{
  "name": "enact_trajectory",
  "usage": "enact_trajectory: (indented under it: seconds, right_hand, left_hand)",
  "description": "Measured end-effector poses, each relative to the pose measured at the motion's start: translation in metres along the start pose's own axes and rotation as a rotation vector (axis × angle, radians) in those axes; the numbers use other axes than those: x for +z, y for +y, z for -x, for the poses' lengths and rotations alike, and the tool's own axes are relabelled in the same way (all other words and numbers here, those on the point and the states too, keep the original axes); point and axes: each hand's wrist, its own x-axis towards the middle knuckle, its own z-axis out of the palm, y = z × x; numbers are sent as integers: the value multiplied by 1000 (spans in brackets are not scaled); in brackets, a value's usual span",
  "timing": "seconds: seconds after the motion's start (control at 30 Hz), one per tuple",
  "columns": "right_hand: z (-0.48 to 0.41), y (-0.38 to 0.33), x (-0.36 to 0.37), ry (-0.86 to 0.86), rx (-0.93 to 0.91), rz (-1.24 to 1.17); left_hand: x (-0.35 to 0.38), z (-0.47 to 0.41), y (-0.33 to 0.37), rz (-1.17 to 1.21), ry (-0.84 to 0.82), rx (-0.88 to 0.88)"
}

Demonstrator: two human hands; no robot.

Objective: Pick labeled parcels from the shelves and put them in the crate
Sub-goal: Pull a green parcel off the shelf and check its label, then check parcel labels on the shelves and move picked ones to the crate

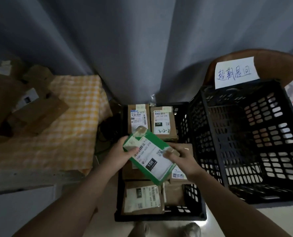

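I hold a flat green parcel (151, 156) with a white shipping label marked 15H, tilted, just above a low black crate (185, 214) on the floor. My left hand (120, 154) grips its left edge, thumb on the label. My right hand (181, 158) pinches its right edge. Several brown labelled parcels lie in the crate: two at the far end (163, 124), another at the near end (142, 197), others partly hidden under the green one.
A taller black lattice crate (245, 142) stands to the right, a handwritten paper sign (234, 72) behind it. A table with a yellow checked cloth (70, 120) and cardboard boxes (38, 108) is on the left. Grey curtain behind. My shoes show at the bottom.
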Motion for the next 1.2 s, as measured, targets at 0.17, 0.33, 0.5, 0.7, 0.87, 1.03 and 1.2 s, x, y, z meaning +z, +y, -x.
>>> enact_trajectory:
  seconds: [0.17, 0.33, 0.5, 0.7, 0.87, 1.03, 1.2]
  right_hand:
    - [-25, 6, 21, 270, -5, -69]
    - [-42, 16, 42, 280, 53, 130]
    - [-59, 17, 56, 304, -100, 255]
    - [-69, 24, 55, 281, -175, 533]
    - [-70, 15, 50, 242, -151, 660]
    - [-63, 10, 39, 114, -129, 883]
    - [-43, -5, 30, 51, -221, 1012]
  left_hand:
    - [-9, -19, -30, -61, 44, -35]
    - [-6, -30, -39, -230, 133, 8]
    - [-8, -44, -57, -285, 139, -27]
    - [-5, -48, -63, -330, 149, 32]
    - [0, -47, -62, -349, 78, -12]
    - [8, -35, -61, -418, 105, -7]
    - [1, -4, -41, -581, 236, 21]
